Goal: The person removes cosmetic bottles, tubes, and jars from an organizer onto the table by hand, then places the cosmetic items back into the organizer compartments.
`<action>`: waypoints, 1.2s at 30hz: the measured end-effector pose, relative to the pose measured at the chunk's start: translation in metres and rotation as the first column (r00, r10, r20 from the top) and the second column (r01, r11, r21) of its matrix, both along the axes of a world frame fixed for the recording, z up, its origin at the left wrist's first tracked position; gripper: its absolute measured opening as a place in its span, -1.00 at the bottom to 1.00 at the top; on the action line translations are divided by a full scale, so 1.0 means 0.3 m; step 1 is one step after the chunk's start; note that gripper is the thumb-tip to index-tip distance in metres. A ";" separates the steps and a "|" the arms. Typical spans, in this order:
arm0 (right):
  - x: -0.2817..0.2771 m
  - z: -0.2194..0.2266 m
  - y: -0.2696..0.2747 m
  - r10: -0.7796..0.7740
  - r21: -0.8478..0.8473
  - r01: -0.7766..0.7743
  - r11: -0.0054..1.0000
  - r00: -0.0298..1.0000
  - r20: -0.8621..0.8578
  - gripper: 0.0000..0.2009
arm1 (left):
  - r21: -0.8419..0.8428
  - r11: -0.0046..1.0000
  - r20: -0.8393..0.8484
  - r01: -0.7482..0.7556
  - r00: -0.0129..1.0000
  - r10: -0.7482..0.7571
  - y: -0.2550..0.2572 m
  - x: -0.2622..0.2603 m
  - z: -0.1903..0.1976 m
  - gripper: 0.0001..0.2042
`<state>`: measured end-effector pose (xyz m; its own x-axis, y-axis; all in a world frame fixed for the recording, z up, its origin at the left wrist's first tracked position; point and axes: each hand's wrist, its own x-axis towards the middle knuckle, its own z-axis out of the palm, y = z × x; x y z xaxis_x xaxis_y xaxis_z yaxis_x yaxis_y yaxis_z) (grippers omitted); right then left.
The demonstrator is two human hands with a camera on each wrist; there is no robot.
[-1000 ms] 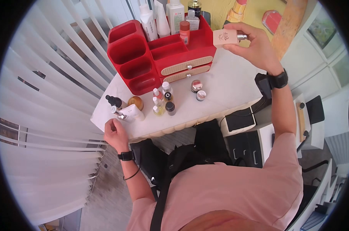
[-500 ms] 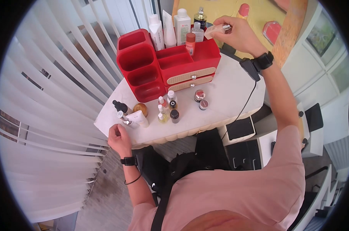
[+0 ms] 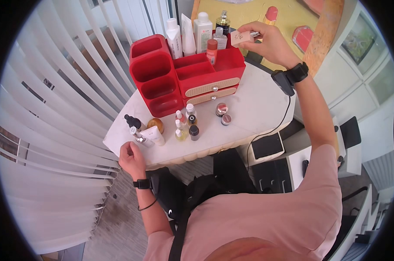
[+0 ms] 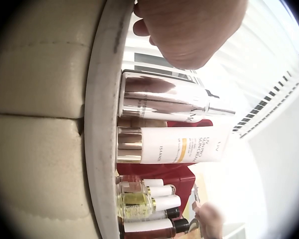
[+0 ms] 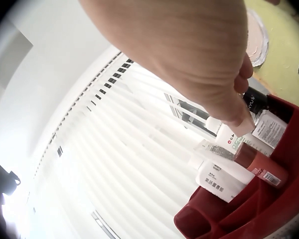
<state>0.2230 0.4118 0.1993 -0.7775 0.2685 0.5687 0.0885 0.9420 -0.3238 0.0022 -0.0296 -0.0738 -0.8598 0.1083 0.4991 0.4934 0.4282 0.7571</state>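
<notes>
In the head view my right hand (image 3: 272, 43) pinches a boxy pale-pink perfume bottle (image 3: 240, 38) with a silver sprayer. It holds the bottle at the back right corner of the red organizer (image 3: 153, 67), beside a small clear bottle (image 3: 220, 40) and a dark gold-topped bottle (image 3: 223, 21). In the right wrist view the hand hides most of the perfume bottle. My left hand (image 3: 132, 158) rests at the table's front left edge, fingers loosely curled and holding nothing. Nearest to it are a silver pump bottle (image 4: 162, 97) and a white sunscreen tube (image 4: 187, 145).
A white bottle (image 3: 174, 39), a tube (image 3: 188, 37) and a red-brown bottle (image 3: 212, 51) stand in the organizer. Several small bottles (image 3: 193, 132) and two little jars (image 3: 222, 109) stand on the white table (image 3: 258, 100). A cable (image 3: 275, 126) hangs from my right wrist.
My right hand has carried the perfume bottle left, to the organizer's back right corner; the bottle's angle has shifted along the way. My left hand has stayed at the table edge.
</notes>
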 end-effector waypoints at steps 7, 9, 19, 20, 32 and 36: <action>0.034 0.026 -0.006 0.035 0.027 -0.036 0.999 0.999 0.039 -0.48 | -0.009 1.000 0.006 0.005 1.000 -0.005 -0.001 -0.001 0.000 -0.82; 0.026 0.031 -0.014 0.041 0.001 -0.041 0.999 0.996 0.079 -0.46 | -0.003 1.000 0.001 0.005 1.000 -0.005 0.001 -0.003 -0.004 -0.82; -0.102 -0.024 -0.080 0.085 0.105 -0.127 0.986 0.939 0.332 -0.53 | 0.008 1.000 0.016 0.014 1.000 -0.014 -0.005 -0.003 -0.005 -0.82; -0.111 -0.038 -0.078 0.087 0.106 -0.129 0.986 0.939 0.332 -0.53 | 0.009 1.000 0.015 0.012 1.000 -0.012 -0.005 -0.005 -0.007 -0.82; -0.166 -0.066 -0.108 0.177 -0.062 -0.167 0.984 0.880 0.440 -0.49 | 0.053 0.998 0.036 0.020 0.999 -0.022 -0.007 -0.007 -0.014 -0.81; -0.182 -0.096 -0.084 0.193 -0.078 -0.178 0.981 0.874 0.445 -0.51 | 0.053 0.998 0.031 0.033 0.999 -0.034 -0.005 -0.006 -0.012 -0.81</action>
